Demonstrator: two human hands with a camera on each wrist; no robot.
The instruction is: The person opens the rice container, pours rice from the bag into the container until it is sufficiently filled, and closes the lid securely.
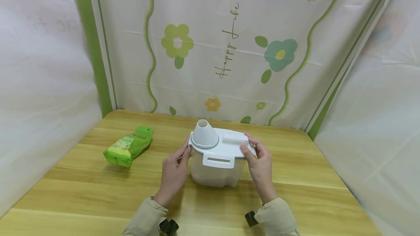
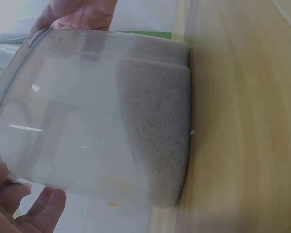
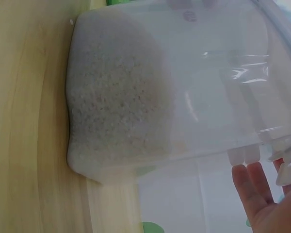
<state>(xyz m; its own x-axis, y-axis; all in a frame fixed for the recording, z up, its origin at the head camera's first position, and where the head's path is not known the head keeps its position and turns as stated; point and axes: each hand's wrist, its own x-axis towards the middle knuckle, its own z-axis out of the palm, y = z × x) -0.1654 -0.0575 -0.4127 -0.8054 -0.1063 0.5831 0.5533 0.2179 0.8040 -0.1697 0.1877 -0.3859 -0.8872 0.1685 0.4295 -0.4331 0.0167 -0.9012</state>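
A translucent rice storage container [image 1: 216, 176] stands upright on the table, with a white lid [image 1: 229, 136] on top. The lid bears a white cone-shaped cup [image 1: 204, 134] at its left end and a front latch flap [image 1: 218, 160] that juts outward. Pale rice grains [image 3: 116, 97] fill the lower part of the container. My left hand [image 1: 174, 174] grips the lid's left end at the rim. At the opposite end my right hand [image 1: 261, 165] holds the lid, its thumb on top and its other fingers behind the edge.
To the left on the wooden table [image 1: 82, 188] lies a bright green plastic packet [image 1: 129, 146]. A single grain [image 2: 192, 132] lies by the container's base. White patterned curtains [image 1: 203, 46] enclose the table at the back and both sides.
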